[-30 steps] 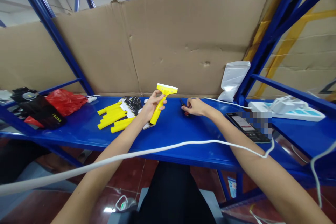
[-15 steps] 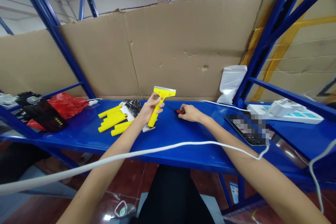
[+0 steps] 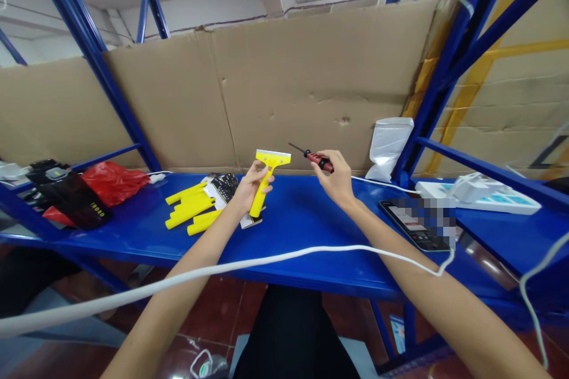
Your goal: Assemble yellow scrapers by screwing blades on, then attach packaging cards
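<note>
Left hand (image 3: 246,186), fingers closed around yellow scraper (image 3: 265,180), blade up. Right hand (image 3: 338,177), fingers pinching red-handled screwdriver (image 3: 315,157) above blue shelf (image 3: 302,225).

Yellow plastic scraper (image 3: 265,180) left of red-handled screwdriver (image 3: 316,159) — both above blue metal shelf (image 3: 302,225), loose yellow plastic handles (image 3: 189,207) further left, black phone (image 3: 415,222) right.
</note>
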Demonstrator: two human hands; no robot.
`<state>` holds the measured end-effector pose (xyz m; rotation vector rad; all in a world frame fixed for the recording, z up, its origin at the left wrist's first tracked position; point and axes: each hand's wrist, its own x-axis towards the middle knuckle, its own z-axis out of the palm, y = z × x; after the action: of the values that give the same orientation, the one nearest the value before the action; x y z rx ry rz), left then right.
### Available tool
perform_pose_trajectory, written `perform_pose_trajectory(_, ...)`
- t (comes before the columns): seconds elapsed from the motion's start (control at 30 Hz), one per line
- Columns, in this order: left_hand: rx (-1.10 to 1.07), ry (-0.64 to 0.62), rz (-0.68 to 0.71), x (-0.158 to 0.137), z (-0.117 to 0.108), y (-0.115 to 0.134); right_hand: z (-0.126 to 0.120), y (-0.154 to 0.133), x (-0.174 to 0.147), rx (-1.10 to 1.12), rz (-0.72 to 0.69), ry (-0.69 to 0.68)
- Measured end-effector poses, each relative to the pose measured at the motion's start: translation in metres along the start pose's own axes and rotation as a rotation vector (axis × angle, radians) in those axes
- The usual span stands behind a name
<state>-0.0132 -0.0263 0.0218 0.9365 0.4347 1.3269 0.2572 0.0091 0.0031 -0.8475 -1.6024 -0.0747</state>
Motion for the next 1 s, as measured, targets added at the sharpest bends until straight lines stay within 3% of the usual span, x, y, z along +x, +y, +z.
perform_pose_trajectory(0.2, 0.052, 0.064, 0.032, 0.005, -0.002, -0.005, -0.02, -0.017, 0.009, 0.135, -0.105, 0.239)
perform_pose_trajectory(0.5, 0.114, 0.099, 0.042, 0.01, -0.006, -0.013, -0.045, -0.019, -0.004, 0.109, -0.335, 0.344)
perform_pose_trajectory(0.67, 0.134, 0.098, 0.022, 0.009, -0.005, -0.014, -0.046, -0.024, -0.007, 0.081, -0.349, 0.31)
perform_pose_trajectory(1.0, 0.178, 0.099, 0.015, 0.01, -0.004, -0.017, -0.036, -0.023, -0.02, 0.096, -0.341, 0.087)
